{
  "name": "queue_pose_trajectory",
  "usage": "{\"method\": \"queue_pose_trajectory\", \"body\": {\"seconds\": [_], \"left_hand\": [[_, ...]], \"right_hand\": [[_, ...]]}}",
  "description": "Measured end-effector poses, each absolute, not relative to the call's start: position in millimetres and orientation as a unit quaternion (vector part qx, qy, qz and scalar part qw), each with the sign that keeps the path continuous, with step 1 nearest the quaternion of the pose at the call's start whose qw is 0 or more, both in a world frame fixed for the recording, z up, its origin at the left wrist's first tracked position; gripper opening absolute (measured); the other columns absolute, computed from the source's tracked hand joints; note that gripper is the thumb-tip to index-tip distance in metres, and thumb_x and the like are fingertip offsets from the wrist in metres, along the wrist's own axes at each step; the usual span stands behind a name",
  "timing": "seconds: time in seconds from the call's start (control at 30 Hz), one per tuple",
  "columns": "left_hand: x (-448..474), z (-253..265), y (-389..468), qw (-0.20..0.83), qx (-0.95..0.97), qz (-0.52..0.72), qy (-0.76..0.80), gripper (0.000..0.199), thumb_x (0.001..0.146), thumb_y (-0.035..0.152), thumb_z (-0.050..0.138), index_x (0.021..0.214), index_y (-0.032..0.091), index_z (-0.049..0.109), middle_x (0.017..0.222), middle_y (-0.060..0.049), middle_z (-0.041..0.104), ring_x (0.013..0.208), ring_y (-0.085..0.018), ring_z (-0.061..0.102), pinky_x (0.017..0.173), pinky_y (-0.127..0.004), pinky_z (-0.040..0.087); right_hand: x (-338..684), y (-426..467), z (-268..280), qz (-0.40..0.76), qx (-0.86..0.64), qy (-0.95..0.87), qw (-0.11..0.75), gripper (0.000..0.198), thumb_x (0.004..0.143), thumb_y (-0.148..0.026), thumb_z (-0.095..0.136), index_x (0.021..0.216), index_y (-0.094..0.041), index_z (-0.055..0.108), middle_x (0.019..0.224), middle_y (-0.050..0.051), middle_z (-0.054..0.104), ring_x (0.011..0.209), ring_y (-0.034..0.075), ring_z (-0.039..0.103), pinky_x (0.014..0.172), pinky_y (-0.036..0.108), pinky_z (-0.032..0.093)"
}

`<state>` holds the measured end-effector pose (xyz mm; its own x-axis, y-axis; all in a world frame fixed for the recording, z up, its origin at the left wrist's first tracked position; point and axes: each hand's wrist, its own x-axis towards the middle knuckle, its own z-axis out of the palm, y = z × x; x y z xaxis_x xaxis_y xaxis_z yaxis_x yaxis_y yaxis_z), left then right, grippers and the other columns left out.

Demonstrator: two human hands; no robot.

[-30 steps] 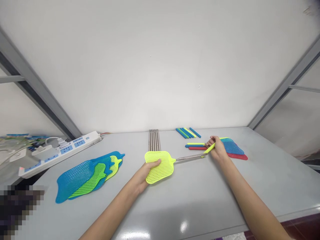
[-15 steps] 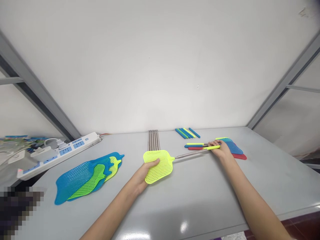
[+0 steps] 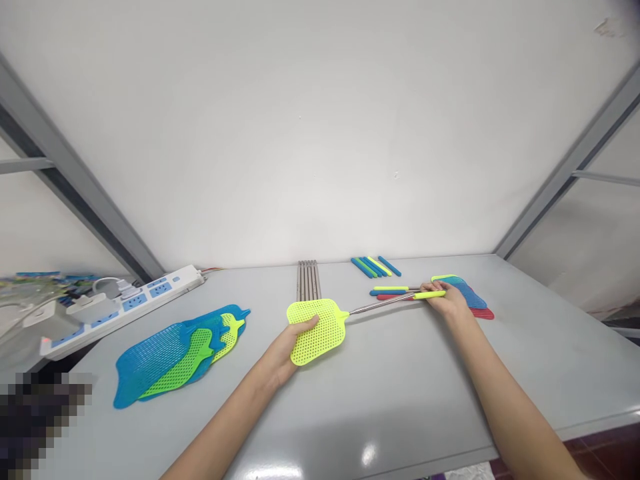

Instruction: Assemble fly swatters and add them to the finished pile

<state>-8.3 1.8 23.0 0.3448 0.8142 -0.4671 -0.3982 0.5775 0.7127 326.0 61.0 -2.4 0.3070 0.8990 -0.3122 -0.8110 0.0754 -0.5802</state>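
Observation:
A yellow fly swatter spans the space between my hands, above the table. My left hand grips its perforated head, thumb laid on top. From the head a thin metal rod runs right into a yellow handle, which the fingers of my right hand close around. Behind that hand lie several swatters with yellow, blue and red handles; their heads show past my wrist, partly hidden. Metal rods lie side by side beyond the yellow head.
To the left, blue, green and yellow swatter heads overlap in a pile on the grey table. A white power strip with plugs runs along the left edge. Several loose coloured handles lie near the back wall.
My right hand and the yellow handle have shifted slightly right. My left hand stays on the swatter head, almost unmoved. The view has shifted a little.

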Motion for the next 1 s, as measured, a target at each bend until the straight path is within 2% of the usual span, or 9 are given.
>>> {"method": "queue_pose_trajectory", "body": {"seconds": [0.73,1.0], "left_hand": [[-10.3,19.9,1.0,0.780,0.281,0.378,0.412,0.040,0.066,0.026,0.061,0.102,0.012,0.053,0.100,-0.012,0.060,0.089,-0.023,0.057,0.077,-0.031,0.046],[-6.9,20.8,-2.8,0.766,0.310,0.386,0.410,0.039,0.067,0.028,0.060,0.102,0.011,0.053,0.104,-0.013,0.058,0.091,-0.024,0.056,0.077,-0.031,0.046]], "right_hand": [[310.1,62.8,-5.6,0.625,-0.294,-0.020,0.723,0.026,0.072,-0.003,0.022,0.057,-0.019,0.010,0.043,-0.008,0.013,0.033,0.007,0.021,0.035,0.020,0.030],[283.0,61.1,-5.8,0.669,-0.231,-0.026,0.706,0.023,0.070,-0.005,0.029,0.057,-0.020,0.018,0.045,-0.007,0.018,0.035,0.007,0.025,0.036,0.019,0.032]]}}
